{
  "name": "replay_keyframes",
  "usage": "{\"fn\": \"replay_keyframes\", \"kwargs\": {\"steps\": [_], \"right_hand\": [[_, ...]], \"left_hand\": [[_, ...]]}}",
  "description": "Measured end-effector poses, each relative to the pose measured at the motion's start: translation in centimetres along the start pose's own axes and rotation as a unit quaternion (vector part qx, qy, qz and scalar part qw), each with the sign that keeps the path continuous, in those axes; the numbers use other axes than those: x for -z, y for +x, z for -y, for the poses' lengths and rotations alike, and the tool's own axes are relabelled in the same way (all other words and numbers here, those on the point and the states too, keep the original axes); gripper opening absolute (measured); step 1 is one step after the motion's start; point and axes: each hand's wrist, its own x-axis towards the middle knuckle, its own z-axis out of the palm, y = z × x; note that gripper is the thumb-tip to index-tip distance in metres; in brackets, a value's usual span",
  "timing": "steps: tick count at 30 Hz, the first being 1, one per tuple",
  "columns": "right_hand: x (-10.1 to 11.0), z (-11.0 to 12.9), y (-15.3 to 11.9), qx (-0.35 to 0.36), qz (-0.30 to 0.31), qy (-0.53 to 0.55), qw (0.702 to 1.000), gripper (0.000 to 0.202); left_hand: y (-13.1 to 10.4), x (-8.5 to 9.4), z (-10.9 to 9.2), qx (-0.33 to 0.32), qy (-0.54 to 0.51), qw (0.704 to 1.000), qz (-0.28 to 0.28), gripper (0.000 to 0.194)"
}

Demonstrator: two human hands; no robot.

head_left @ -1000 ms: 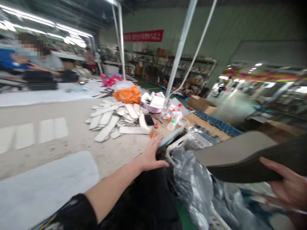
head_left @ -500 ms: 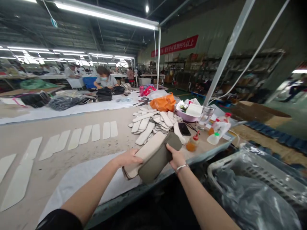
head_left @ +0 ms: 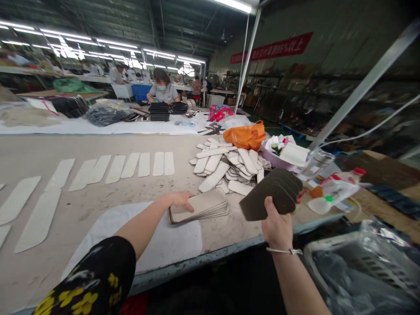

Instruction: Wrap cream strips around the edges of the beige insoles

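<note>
My left hand (head_left: pixel 180 201) grips the left end of a fanned stack of beige panels (head_left: pixel 203 204), low over the table beside a white sheet (head_left: pixel 183 238). Raised to the right, my right hand (head_left: pixel 277 221) holds several dark grey panels (head_left: pixel 274 192), spread like a fan with the thumb on top. Beyond both hands lies a loose heap of pale, dark-edged pieces (head_left: pixel 215 176). Flat white pieces (head_left: pixel 114 169) form a row across the left part of the table (head_left: pixel 131 192).
An orange bag (head_left: pixel 246 136) and a purple basin (head_left: pixel 278 161) stand behind the heap. Bottles and plastic (head_left: pixel 337 192) sit at the right edge. A grey crate (head_left: pixel 315 258) is below right. A person (head_left: pixel 162 89) works across the table.
My hands have moved apart. The dark panels have gone right and up with my right hand, away from the beige stack in my left. The view has shifted.
</note>
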Motion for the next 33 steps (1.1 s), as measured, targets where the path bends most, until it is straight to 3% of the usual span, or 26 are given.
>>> {"fn": "replay_keyframes", "kwargs": {"steps": [3, 5, 6, 10, 12, 14, 17, 19, 23, 27, 33], "right_hand": [[-1.0, 1.1, -2.2, 0.196, 0.108, -0.091, 0.97, 0.038], [-3.1, 0.2, -4.7, 0.31, 0.219, -0.184, 0.906, 0.05], [-4.4, -0.7, -6.1, 0.333, 0.267, -0.234, 0.873, 0.058], [-9.4, -4.8, -11.2, 0.282, 0.406, -0.371, 0.786, 0.07], [-10.4, -5.8, -12.3, 0.251, 0.477, -0.368, 0.758, 0.076], [-10.0, -5.9, -11.9, 0.24, 0.529, -0.342, 0.738, 0.087], [-7.7, -5.7, -9.3, 0.216, 0.527, -0.352, 0.743, 0.095], [-5.7, -6.0, -7.1, 0.18, 0.499, -0.397, 0.749, 0.096], [-3.0, -7.6, -4.4, 0.119, 0.463, -0.463, 0.746, 0.092], [-2.2, -8.4, -3.9, 0.154, 0.45, -0.452, 0.755, 0.08], [-1.6, -8.8, -3.4, 0.148, 0.418, -0.459, 0.77, 0.082]], "left_hand": [[1.6, 1.1, -0.3, -0.011, 0.028, 1.0, -0.002, 0.061], [2.4, 1.7, -0.5, -0.018, 0.046, 0.998, -0.029, 0.061], [2.5, 1.9, -0.6, -0.018, 0.055, 0.997, -0.051, 0.061], [1.4, 2.1, -0.7, 0.0, 0.078, 0.983, -0.167, 0.057], [-0.8, 1.6, -0.7, 0.004, 0.082, 0.972, -0.222, 0.05], [-3.7, 0.1, -0.8, -0.002, 0.085, 0.961, -0.263, 0.044], [-8.3, -3.6, -0.8, -0.056, 0.108, 0.949, -0.292, 0.044], [-10.3, -6.5, -0.6, -0.087, 0.136, 0.946, -0.28, 0.053], [-11.1, -10.4, 0.0, -0.045, 0.171, 0.954, -0.243, 0.077], [-9.6, -11.1, 0.1, -0.031, 0.172, 0.951, -0.254, 0.07], [-8.3, -10.7, -1.7, -0.095, 0.225, 0.921, -0.303, 0.05]]}}
